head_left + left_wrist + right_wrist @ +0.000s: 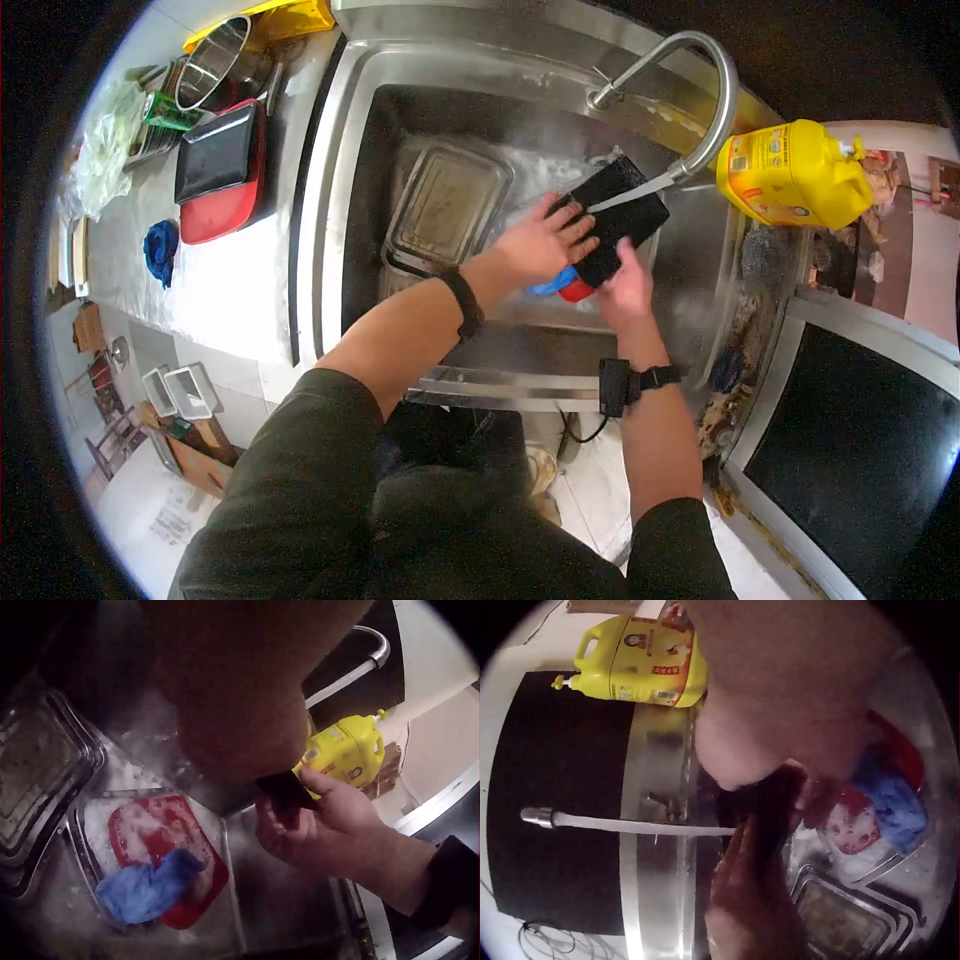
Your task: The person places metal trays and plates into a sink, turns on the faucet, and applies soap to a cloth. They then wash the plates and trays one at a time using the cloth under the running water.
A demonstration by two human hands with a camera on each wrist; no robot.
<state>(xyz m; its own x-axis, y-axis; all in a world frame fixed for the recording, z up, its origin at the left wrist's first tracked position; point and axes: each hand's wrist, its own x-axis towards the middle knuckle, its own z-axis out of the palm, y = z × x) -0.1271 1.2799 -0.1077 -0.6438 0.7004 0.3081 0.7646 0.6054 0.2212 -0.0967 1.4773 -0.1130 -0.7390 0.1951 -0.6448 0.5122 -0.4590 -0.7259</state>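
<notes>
I see the left hand's [545, 243] fingers lying extended on the black tray [640, 215]; the right hand's [627, 287] fingers grip its near edge. I have that tray raised over the sink [365, 225], under the faucet's [733, 95] running water. Below, a blue cloth [150, 887] lies on a foamy red tray [204, 859]; a yellow jug [795, 178] stands near the faucet.

Kitchen, wash-up corner; can't tell home or commercial. Evidence: deep steel sink [420, 110] with metal trays [450, 205] and suds [139, 819] in it, tap [729, 95] running, big yellow jug [790, 175] alongside, counter [225, 290] holding a metal bowl [212, 65] and stacked dishes [215, 155].
</notes>
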